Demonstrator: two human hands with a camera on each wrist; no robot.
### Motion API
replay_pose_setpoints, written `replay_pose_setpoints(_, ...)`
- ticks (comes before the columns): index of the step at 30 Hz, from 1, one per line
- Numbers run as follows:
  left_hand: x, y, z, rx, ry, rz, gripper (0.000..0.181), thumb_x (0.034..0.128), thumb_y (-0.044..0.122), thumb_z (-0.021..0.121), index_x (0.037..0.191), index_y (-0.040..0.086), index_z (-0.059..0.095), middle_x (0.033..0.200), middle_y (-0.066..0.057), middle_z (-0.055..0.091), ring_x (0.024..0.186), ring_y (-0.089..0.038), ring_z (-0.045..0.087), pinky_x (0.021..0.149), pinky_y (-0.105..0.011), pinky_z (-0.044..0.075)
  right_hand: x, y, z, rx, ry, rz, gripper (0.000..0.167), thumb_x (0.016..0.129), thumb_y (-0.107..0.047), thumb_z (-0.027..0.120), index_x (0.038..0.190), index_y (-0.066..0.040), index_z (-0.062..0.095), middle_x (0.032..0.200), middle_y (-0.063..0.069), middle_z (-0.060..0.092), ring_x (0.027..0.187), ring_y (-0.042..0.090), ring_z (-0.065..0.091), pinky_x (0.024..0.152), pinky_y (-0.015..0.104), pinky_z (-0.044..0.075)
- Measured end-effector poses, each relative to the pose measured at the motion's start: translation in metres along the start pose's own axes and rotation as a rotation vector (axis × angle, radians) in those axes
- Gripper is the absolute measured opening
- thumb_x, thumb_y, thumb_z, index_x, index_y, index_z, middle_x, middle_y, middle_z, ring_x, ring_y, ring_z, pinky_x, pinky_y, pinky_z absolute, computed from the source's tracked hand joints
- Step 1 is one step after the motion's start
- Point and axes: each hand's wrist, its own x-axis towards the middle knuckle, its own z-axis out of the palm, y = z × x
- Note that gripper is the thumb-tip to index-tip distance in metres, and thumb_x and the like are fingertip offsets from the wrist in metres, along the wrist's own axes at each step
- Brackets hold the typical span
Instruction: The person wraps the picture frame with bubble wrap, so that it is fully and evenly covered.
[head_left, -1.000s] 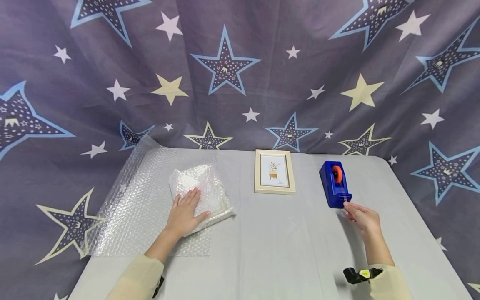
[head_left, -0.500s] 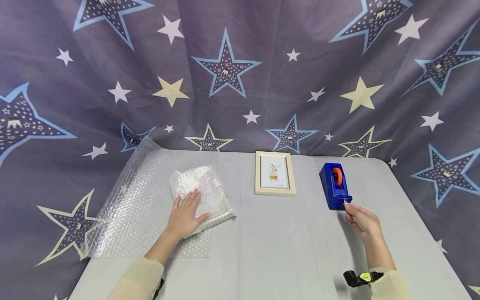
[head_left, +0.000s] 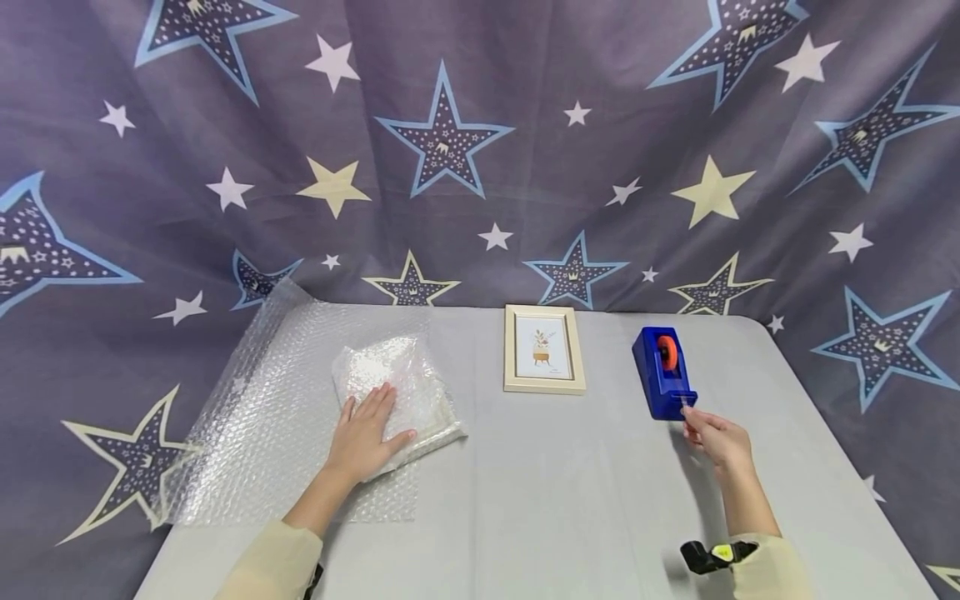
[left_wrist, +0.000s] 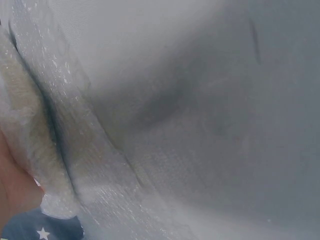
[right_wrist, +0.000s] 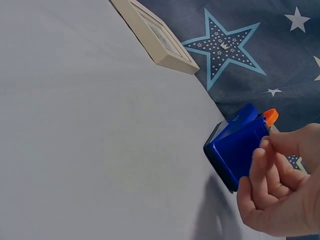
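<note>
My left hand (head_left: 367, 437) lies with spread fingers on a bubble-wrapped packet (head_left: 412, 400); what is inside cannot be made out. Beneath the packet a sheet of bubble wrap (head_left: 255, 433) is spread out. In the left wrist view the wrapped edge of the packet (left_wrist: 35, 115) shows beside part of the hand. At the right, my right hand (head_left: 720, 437) pinches the end of the clear tape at the front of a blue tape dispenser (head_left: 656, 383). An orange roll core (head_left: 667, 353) sits in the dispenser. The right wrist view shows thumb and forefinger together at the dispenser's cutter end.
A cream picture frame (head_left: 512, 350) with a plant print lies between the packet and the dispenser, near the back edge of the white-covered table (head_left: 555, 492). A star-patterned curtain (head_left: 525, 183) hangs behind and at the sides. The bubble wrap overhangs the table's left edge.
The head view has shifted a little. Both hands keep nearly the same places on the packet and at the tape dispenser.
</note>
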Motion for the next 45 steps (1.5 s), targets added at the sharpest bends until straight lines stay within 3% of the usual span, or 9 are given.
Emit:
replay_pose_setpoints(5, 0.0, 0.0, -0.001, 0.0, -0.002, -0.002, 0.084, 0.0886, 0.057, 0.054, 0.149, 0.003, 0.031, 0.159, -0.013, 0.028, 0.147, -0.035, 0.026, 0.122, -0.058, 0.006, 0.002, -0.001, -0.002, 0.045, -0.014, 0.047, 0.022, 0.089, -0.039, 0.066, 0.079, -0.02, 0.068, 0.062, -0.017, 0.06, 0.061, -0.003, 0.056, 0.063, 0.015, 0.054)
replay_pose_setpoints(9, 0.0, 0.001, -0.002, -0.004, -0.001, -0.003, 0.084, 0.0887, 0.057, 0.054, 0.15, 0.003, 0.03, 0.159, -0.013, 0.028, 0.147, -0.035, 0.026, 0.122, -0.058, 0.006, 0.003, -0.005, -0.004, 0.168, -0.065, 0.098, 0.028, 0.09, -0.031, 0.067, 0.063, -0.024, 0.064, 0.058, -0.016, 0.058, 0.057, -0.003, 0.053, 0.064, 0.015, 0.054)
replay_pose_setpoints(19, -0.001, 0.002, -0.001, 0.006, -0.007, -0.008, 0.084, 0.0888, 0.058, 0.053, 0.15, 0.005, 0.03, 0.159, -0.012, 0.027, 0.147, -0.034, 0.026, 0.122, -0.058, 0.007, -0.004, -0.019, -0.006, 0.421, -0.171, 0.201, 0.039, 0.095, -0.014, 0.057, 0.056, -0.018, 0.062, 0.051, -0.013, 0.056, 0.045, -0.003, 0.048, 0.057, 0.015, 0.051)
replay_pose_setpoints(25, -0.001, 0.002, 0.0, 0.003, -0.016, -0.011, 0.085, 0.0889, 0.059, 0.053, 0.15, 0.005, 0.029, 0.159, -0.012, 0.026, 0.148, -0.034, 0.025, 0.122, -0.058, 0.006, -0.005, -0.017, -0.005, 0.39, -0.173, 0.165, 0.039, 0.096, -0.014, 0.055, 0.058, -0.018, 0.061, 0.054, -0.013, 0.054, 0.048, -0.002, 0.046, 0.057, 0.015, 0.05)
replay_pose_setpoints(30, -0.001, 0.001, 0.0, 0.0, -0.021, -0.013, 0.085, 0.0888, 0.059, 0.053, 0.151, 0.005, 0.028, 0.16, -0.012, 0.025, 0.148, -0.034, 0.024, 0.122, -0.058, 0.005, -0.002, -0.01, -0.002, 0.294, -0.081, 0.135, 0.034, 0.095, -0.023, 0.058, 0.062, -0.024, 0.063, 0.057, -0.014, 0.054, 0.051, -0.002, 0.046, 0.058, 0.015, 0.05)
replay_pose_setpoints(36, -0.001, 0.001, -0.001, 0.0, -0.016, -0.012, 0.085, 0.0889, 0.058, 0.053, 0.15, 0.004, 0.029, 0.159, -0.012, 0.026, 0.148, -0.035, 0.025, 0.122, -0.058, 0.005, 0.001, -0.002, 0.003, 0.219, 0.086, 0.11, 0.025, 0.087, -0.034, 0.069, 0.063, -0.03, 0.063, 0.06, -0.014, 0.056, 0.057, 0.0, 0.05, 0.057, 0.016, 0.051)
replay_pose_setpoints(39, -0.001, 0.001, -0.001, 0.0, -0.019, -0.014, 0.085, 0.089, 0.059, 0.052, 0.15, 0.005, 0.029, 0.159, -0.012, 0.026, 0.148, -0.035, 0.024, 0.122, -0.058, 0.005, 0.003, 0.001, 0.006, 0.154, 0.187, 0.081, 0.013, 0.082, -0.037, 0.074, 0.079, -0.026, 0.067, 0.055, -0.019, 0.057, 0.057, 0.0, 0.053, 0.055, 0.017, 0.05)
replay_pose_setpoints(43, -0.001, 0.002, -0.001, -0.004, -0.017, -0.012, 0.085, 0.0889, 0.059, 0.052, 0.15, 0.004, 0.029, 0.159, -0.012, 0.026, 0.148, -0.035, 0.025, 0.122, -0.058, 0.005, 0.004, 0.002, 0.01, -0.008, 0.323, 0.008, 0.044, 0.079, -0.045, 0.074, 0.116, -0.02, 0.069, 0.059, -0.026, 0.055, 0.063, -0.004, 0.051, 0.057, 0.014, 0.044)
replay_pose_setpoints(45, -0.001, 0.002, -0.002, -0.005, -0.007, -0.009, 0.085, 0.0887, 0.058, 0.053, 0.15, 0.004, 0.03, 0.159, -0.013, 0.027, 0.147, -0.035, 0.026, 0.122, -0.058, 0.006, 0.005, 0.003, 0.012, -0.074, 0.381, -0.023, 0.055, 0.079, -0.048, 0.074, 0.122, -0.015, 0.068, 0.075, -0.012, 0.068, 0.07, -0.004, 0.049, 0.061, 0.013, 0.04)
